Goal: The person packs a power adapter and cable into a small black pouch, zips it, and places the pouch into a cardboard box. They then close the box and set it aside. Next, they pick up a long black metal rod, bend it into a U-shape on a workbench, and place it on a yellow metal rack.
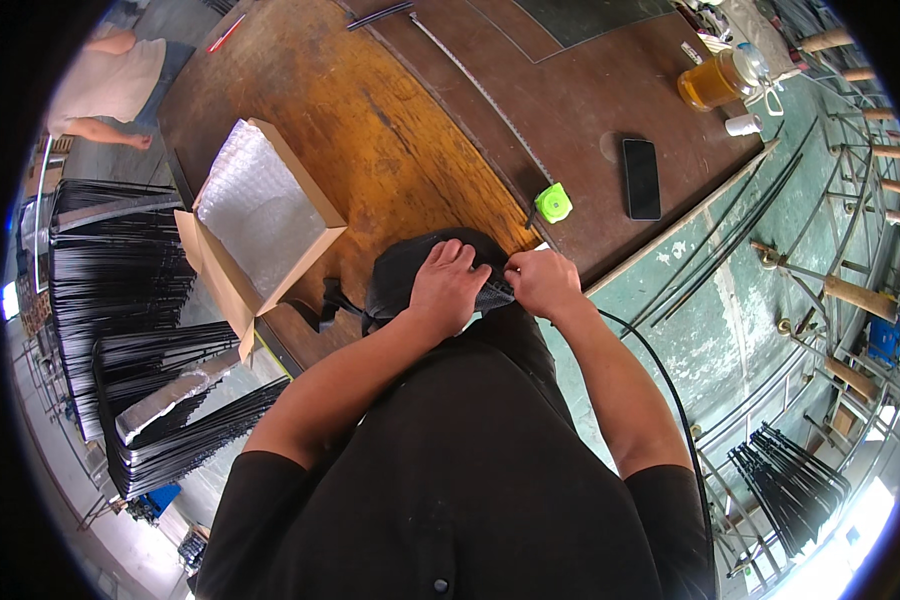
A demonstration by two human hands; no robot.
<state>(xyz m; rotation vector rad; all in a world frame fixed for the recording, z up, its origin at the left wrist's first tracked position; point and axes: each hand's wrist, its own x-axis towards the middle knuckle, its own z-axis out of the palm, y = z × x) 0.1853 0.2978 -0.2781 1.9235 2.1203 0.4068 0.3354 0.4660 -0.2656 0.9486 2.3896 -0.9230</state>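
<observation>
A black fabric bag [395, 275] lies at the near edge of the table, against my body, its black strap [335, 300] trailing off to the left. My left hand [448, 285] is closed on the top of the bag, fingers bent and pressed into the cloth. At the bag's right edge my right hand [545, 282] makes a closed pinch; whatever is between its fingertips is too small to make out. Just beyond the right hand sits a bright green tape measure [553, 203], with its blade [480, 90] drawn out across the table away from me.
An open cardboard box [310, 200] lined with silver bubble wrap stands left of the bag. A black phone [641, 180] and a jar of amber liquid [705, 84] are on the right. Black metal frames [120, 290] are stacked at left. Another person [120, 85] stands far left.
</observation>
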